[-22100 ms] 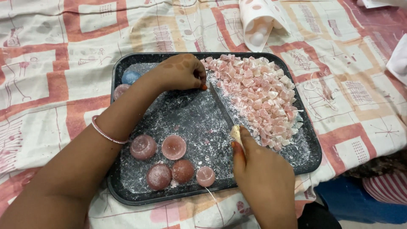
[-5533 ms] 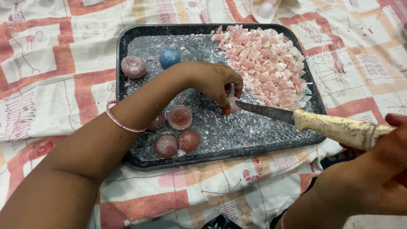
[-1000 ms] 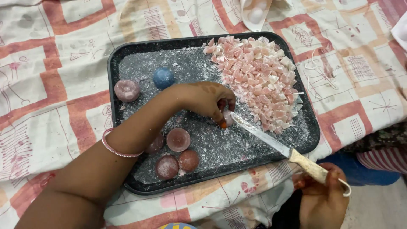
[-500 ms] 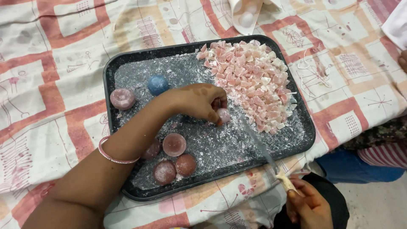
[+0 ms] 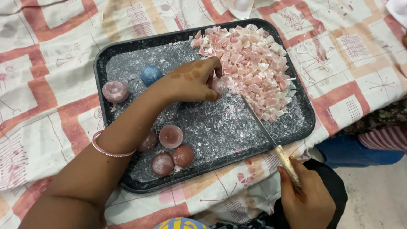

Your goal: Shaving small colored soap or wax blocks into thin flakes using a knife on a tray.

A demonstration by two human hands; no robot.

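1. Head camera: a pale pink round piece (image 5: 220, 85) sits near the middle of the dark tray (image 5: 111, 53), pinned under the fingertips of the left hand (image 5: 190, 80), which is curled down over it.
2. A knife (image 5: 271, 142) lies slanted from the piece toward five o'clock; its blade tip is just beside the piece, and its pale handle is gripped in the closed right hand (image 5: 307, 197) beyond the tray's near edge.
3. At one o'clock from the piece, touching it, is a heap of pink and white chopped bits (image 5: 250, 63).
4. At nine o'clock are a blue ball (image 5: 150, 75) and, further out, a pink dome (image 5: 115, 91).
5. At seven o'clock, four reddish-pink domes (image 5: 171, 136) cluster near the left forearm, which wears a pink bangle (image 5: 111, 152).
6. White crumbs dust the tray floor.
7. A patterned red-and-cream cloth (image 5: 46, 63) lies under the tray.
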